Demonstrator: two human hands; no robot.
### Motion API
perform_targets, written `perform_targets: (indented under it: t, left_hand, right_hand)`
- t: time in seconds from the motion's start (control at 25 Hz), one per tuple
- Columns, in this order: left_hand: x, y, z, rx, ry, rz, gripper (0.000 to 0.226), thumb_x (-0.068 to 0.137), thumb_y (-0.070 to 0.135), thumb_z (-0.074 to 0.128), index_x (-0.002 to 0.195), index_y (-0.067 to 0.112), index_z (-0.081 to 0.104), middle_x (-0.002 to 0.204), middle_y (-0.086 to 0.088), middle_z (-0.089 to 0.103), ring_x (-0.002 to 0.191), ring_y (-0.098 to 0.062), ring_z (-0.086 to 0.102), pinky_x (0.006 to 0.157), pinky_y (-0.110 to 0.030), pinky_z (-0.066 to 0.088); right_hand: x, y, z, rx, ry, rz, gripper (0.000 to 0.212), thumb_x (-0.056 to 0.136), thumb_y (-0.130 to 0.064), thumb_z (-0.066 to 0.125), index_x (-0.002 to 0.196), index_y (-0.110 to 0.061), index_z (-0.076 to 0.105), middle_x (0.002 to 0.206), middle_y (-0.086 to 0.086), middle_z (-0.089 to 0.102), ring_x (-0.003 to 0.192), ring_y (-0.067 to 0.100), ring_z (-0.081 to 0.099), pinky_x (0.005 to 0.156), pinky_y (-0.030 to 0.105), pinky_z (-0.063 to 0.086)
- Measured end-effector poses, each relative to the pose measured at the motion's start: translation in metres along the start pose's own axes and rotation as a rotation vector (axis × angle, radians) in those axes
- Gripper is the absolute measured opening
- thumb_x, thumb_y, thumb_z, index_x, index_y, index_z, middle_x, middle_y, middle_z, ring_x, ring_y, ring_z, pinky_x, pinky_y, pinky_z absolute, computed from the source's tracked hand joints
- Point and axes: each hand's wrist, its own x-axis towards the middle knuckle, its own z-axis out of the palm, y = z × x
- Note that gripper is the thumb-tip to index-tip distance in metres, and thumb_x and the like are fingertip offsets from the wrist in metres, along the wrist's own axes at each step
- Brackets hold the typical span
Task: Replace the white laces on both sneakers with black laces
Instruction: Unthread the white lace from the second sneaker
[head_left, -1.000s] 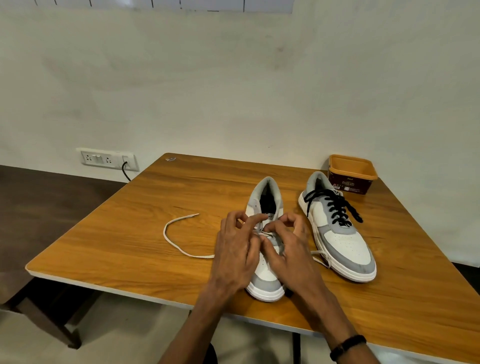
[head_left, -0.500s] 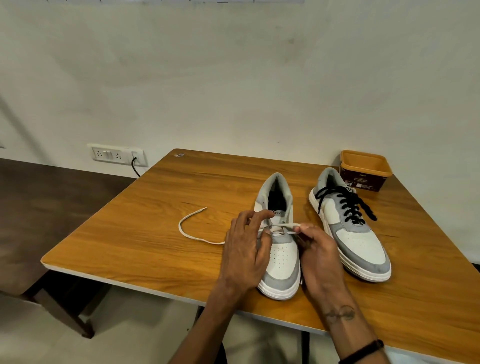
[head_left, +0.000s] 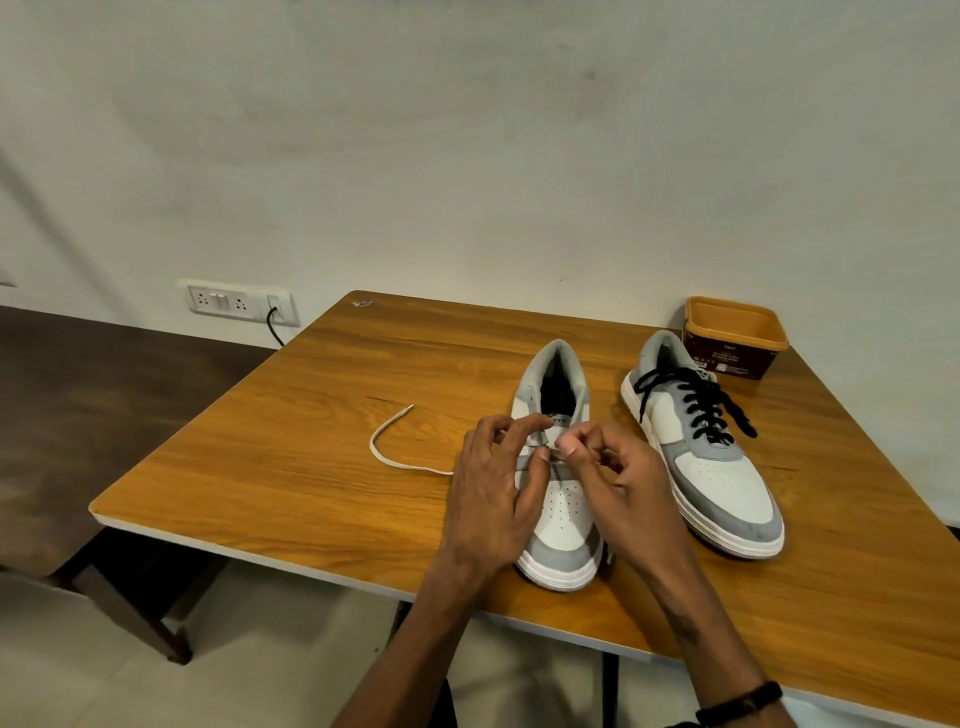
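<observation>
a white lace (head_left: 387, 454) trails left across the wooden table (head_left: 270, 483), its free tip aimed toward the wall. the left hand (head_left: 493, 499) and right hand (head_left: 618, 488) both pinch it over the near sneaker (head_left: 558, 530), grey and white, toe toward the person, heel toward the wall. the eyelets are hidden behind the fingers. the right sneaker (head_left: 727, 483) lies roughly parallel, its black lace (head_left: 696, 405) threaded.

The near sneaker's (head_left: 563, 512) eyelets are covered by both hands. The tub's (head_left: 735, 338) label is too small to be read
</observation>
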Motion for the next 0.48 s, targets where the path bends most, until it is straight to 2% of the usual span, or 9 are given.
perform_targets:
  t: [0.08, 0.12, 0.24, 0.32, 0.4, 0.48]
  left_hand:
    - [0.000, 0.001, 0.001, 0.004, 0.005, 0.003, 0.036, 0.105, 0.046, 0.044, 0.140, 0.043, 0.052, 0.130, 0.009, 0.048, 0.121, -0.007, 0.046, 0.095, -0.039, 0.052]
    - [0.000, 0.001, 0.001, 0.004, 0.005, 0.004, 0.036, 0.105, 0.046, 0.044, 0.140, 0.043, 0.052, 0.130, 0.009, 0.048, 0.120, -0.007, 0.046, 0.095, -0.040, 0.052]
    - [0.001, -0.001, 0.001, -0.010, -0.012, 0.003, 0.036, 0.106, 0.044, 0.043, 0.141, 0.043, 0.050, 0.130, 0.009, 0.046, 0.121, -0.007, 0.045, 0.095, -0.041, 0.053]
    - [0.000, -0.002, 0.001, -0.017, -0.015, 0.013, 0.037, 0.107, 0.040, 0.039, 0.143, 0.041, 0.049, 0.130, 0.007, 0.045, 0.120, -0.008, 0.046, 0.095, -0.040, 0.053]
    - [-0.001, -0.001, 0.000, -0.008, -0.012, 0.019, 0.039, 0.108, 0.038, 0.035, 0.144, 0.039, 0.049, 0.129, 0.006, 0.046, 0.119, -0.009, 0.046, 0.094, -0.040, 0.053]
    - [-0.001, 0.001, -0.001, -0.005, -0.009, 0.023, 0.041, 0.107, 0.038, 0.032, 0.144, 0.038, 0.050, 0.130, 0.005, 0.047, 0.119, -0.009, 0.047, 0.096, -0.039, 0.053]
  right_hand:
    - [-0.003, -0.002, -0.003, 0.138, 0.066, 0.067, 0.020, 0.103, -0.030, 0.065, 0.088, -0.018, 0.069, 0.095, -0.002, 0.074, 0.099, 0.013, 0.072, 0.090, 0.041, 0.060]
    - [-0.002, -0.003, -0.005, 0.119, 0.081, 0.095, 0.020, 0.101, -0.030, 0.067, 0.086, -0.017, 0.069, 0.091, -0.001, 0.075, 0.095, 0.012, 0.072, 0.088, 0.042, 0.061]
    - [0.006, -0.008, -0.006, -0.137, 0.012, 0.069, 0.014, 0.095, -0.030, 0.077, 0.092, -0.024, 0.064, 0.086, -0.006, 0.069, 0.086, 0.009, 0.069, 0.080, 0.035, 0.063]
    - [0.011, -0.013, -0.001, -0.336, -0.080, -0.054, 0.026, 0.093, -0.024, 0.079, 0.111, -0.031, 0.061, 0.090, -0.012, 0.064, 0.085, 0.007, 0.065, 0.077, 0.032, 0.061]
    - [0.017, -0.012, 0.004, -0.510, -0.103, -0.121, 0.041, 0.096, -0.022, 0.074, 0.134, -0.030, 0.060, 0.099, -0.010, 0.062, 0.090, 0.009, 0.062, 0.082, 0.037, 0.060]
    - [0.019, -0.014, 0.005, -0.627, -0.078, -0.098, 0.036, 0.101, -0.026, 0.067, 0.137, -0.026, 0.062, 0.110, -0.004, 0.060, 0.099, 0.015, 0.062, 0.088, 0.040, 0.057]
